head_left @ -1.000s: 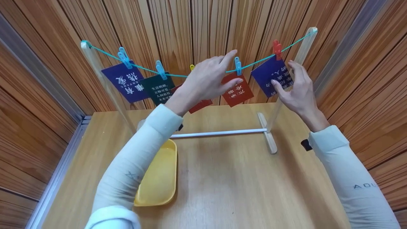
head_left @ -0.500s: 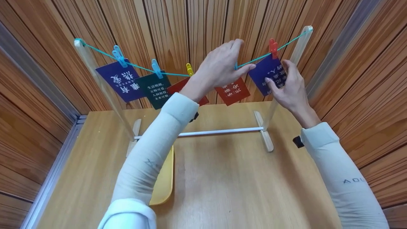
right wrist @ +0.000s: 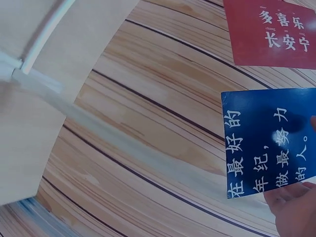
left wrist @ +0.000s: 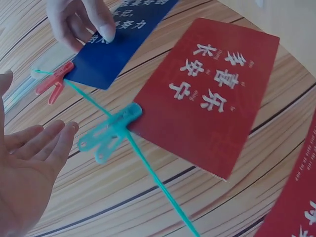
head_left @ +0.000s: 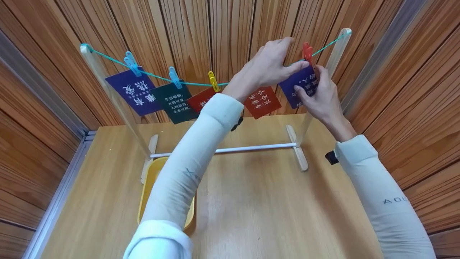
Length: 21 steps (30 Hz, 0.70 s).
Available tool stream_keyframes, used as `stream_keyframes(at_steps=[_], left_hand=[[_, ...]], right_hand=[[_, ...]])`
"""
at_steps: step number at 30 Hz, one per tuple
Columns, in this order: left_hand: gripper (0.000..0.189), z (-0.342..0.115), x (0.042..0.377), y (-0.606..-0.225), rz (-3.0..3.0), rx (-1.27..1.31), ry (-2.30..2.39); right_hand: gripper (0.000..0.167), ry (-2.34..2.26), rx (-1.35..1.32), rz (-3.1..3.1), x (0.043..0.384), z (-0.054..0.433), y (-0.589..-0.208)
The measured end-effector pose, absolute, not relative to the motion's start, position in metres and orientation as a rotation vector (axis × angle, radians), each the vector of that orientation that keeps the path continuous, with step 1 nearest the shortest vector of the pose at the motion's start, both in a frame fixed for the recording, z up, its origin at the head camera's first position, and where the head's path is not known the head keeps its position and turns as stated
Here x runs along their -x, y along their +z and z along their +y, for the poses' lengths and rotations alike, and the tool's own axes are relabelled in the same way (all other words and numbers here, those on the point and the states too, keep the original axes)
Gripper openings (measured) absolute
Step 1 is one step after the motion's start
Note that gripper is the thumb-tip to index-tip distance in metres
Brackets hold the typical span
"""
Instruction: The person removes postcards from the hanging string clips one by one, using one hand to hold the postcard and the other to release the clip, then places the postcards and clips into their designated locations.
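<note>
A blue card (head_left: 296, 88) with white characters hangs from a red clothespin (head_left: 307, 52) near the right end of a green string (head_left: 118, 62). My right hand (head_left: 323, 95) pinches this card at its edge, the thumb on its printed face and the fingers behind. My left hand (head_left: 271, 64) is beside the red clothespin, fingers extended; in the left wrist view a gap shows between that hand and the pin (left wrist: 55, 81). Left of them a red card (head_left: 262, 102) hangs from a light-blue clothespin (left wrist: 111, 131), which my left hand hides in the head view.
Further left hang another red card (head_left: 201, 100) on a yellow pin (head_left: 213, 81), a dark green card (head_left: 175, 102) and a blue card (head_left: 134, 91). Wooden posts (head_left: 339, 52) joined by a white rod (head_left: 255, 148) hold the string. A yellow tray (head_left: 145, 198) sits partly under my left forearm.
My left hand has moved right and up along the string, from above the middle cards to the red clothespin. My right hand stays at the blue card while the view shifts slightly.
</note>
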<state>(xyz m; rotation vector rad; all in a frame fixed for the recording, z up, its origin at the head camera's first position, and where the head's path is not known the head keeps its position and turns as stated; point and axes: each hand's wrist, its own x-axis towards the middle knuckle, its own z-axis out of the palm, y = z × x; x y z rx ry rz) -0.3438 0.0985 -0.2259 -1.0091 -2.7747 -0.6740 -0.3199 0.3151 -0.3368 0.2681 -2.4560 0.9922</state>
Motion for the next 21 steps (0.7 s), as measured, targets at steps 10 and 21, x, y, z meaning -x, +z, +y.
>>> stream_keyframes(at_steps=[10,21], left_hand=[[0.082,0.12,0.351,-0.222,-2.844,0.984,-0.848],[0.065,0.142,0.357,-0.219,-2.833,0.937,-0.994]], right_hand=[[0.069,1.122,-0.168,-2.408,0.322,0.312,-0.336],[0.052,1.24,-0.117,-2.392,0.326,0.319,-0.336]])
